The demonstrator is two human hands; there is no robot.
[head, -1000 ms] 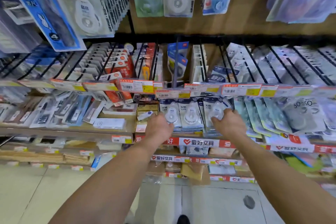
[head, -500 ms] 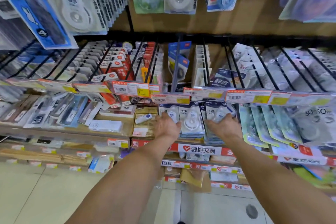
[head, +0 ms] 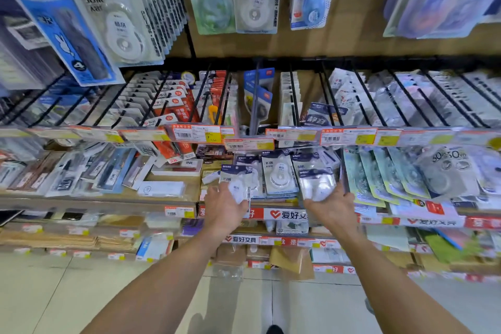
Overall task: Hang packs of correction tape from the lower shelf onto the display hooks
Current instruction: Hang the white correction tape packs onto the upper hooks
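Correction tape pack (head: 238, 180) gripped in curled fingers of left hand (head: 225, 210), at the front of the lower shelf (head: 282, 215). Second pack (head: 315, 184), blurred, clasped the same way in right hand (head: 332, 209). Between the two sets of fingers, third pack (head: 279, 177) lying on the shelf, untouched. Just above the fingertips, price tag rail (head: 195, 133). Beyond and higher, black display hooks (head: 256, 95), most loaded with hanging stock. Well left of the left fingers, ink boxes (head: 176, 168) and flat pen packs (head: 108, 171).
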